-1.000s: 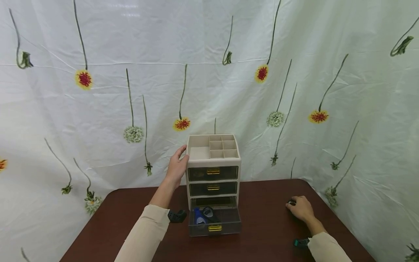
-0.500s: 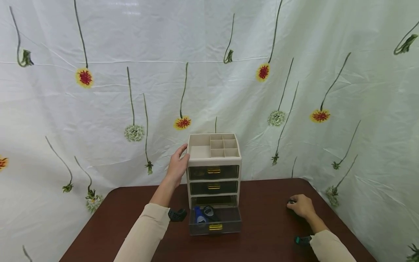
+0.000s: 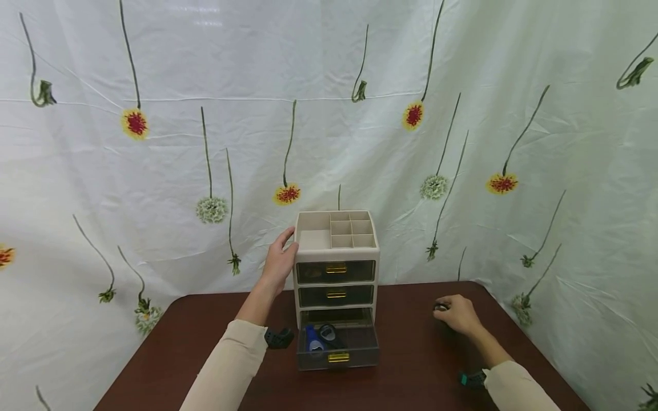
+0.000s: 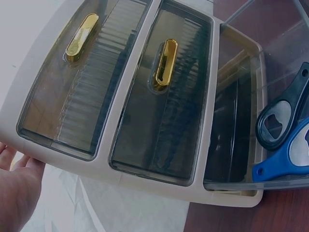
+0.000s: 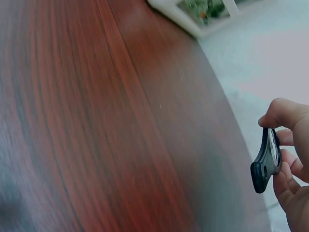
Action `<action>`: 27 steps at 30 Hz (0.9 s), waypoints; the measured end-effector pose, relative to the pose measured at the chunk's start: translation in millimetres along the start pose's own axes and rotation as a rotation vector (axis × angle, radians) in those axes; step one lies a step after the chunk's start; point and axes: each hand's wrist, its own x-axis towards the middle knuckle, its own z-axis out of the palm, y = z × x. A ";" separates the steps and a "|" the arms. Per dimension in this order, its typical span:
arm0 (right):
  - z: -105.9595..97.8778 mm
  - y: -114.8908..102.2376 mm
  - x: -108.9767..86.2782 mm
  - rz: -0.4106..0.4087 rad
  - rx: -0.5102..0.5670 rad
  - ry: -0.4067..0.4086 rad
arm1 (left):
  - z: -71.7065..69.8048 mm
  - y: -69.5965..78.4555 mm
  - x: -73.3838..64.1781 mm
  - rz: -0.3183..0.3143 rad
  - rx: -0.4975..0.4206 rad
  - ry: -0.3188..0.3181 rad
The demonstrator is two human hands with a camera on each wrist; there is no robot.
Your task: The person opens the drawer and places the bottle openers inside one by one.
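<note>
My left hand (image 3: pixel 278 264) rests against the left side of a cream drawer organizer (image 3: pixel 336 251), its fingers at the side edge. The organizer's bottom drawer (image 3: pixel 360 357) is pulled out; two bottle openers lie in it, a blue bottle opener (image 4: pixel 285 157) and a black bottle opener (image 4: pixel 285 111), both with metal inserts. My right hand (image 3: pixel 459 314) pinches another black bottle opener (image 5: pixel 268 159) between thumb and fingers, over the right part of the table.
The two upper smoked drawers (image 3: pixel 335 295) are closed, with gold handles. Divided compartments (image 3: pixel 352 228) form the organizer's top. Beneath is a dark red-brown table (image 3: pixel 411 342), and a white flowered cloth (image 3: pixel 329 142) hangs behind it.
My right hand has shifted left and slightly away from me, with the bottle opener lifted in its fingers. My left hand, the organizer and its open drawer stay as they were.
</note>
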 end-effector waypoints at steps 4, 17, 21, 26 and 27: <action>4.9 -16.7 2.2 -0.030 0.013 -0.001 | 0.4 -0.2 -0.2 0.001 -0.001 0.000; 14.1 -84.7 -2.3 -0.150 0.042 0.053 | -1.2 2.6 -0.8 -0.009 -0.004 0.000; 24.0 -109.8 -4.0 -0.235 0.025 0.066 | -1.1 2.1 -0.6 -0.017 -0.020 0.004; 39.9 -135.1 -2.4 -0.317 0.011 0.066 | -1.1 2.4 -1.0 -0.017 -0.026 0.002; 43.0 -138.7 -1.9 -0.326 0.003 0.067 | -1.2 2.6 -1.4 -0.019 -0.026 -0.001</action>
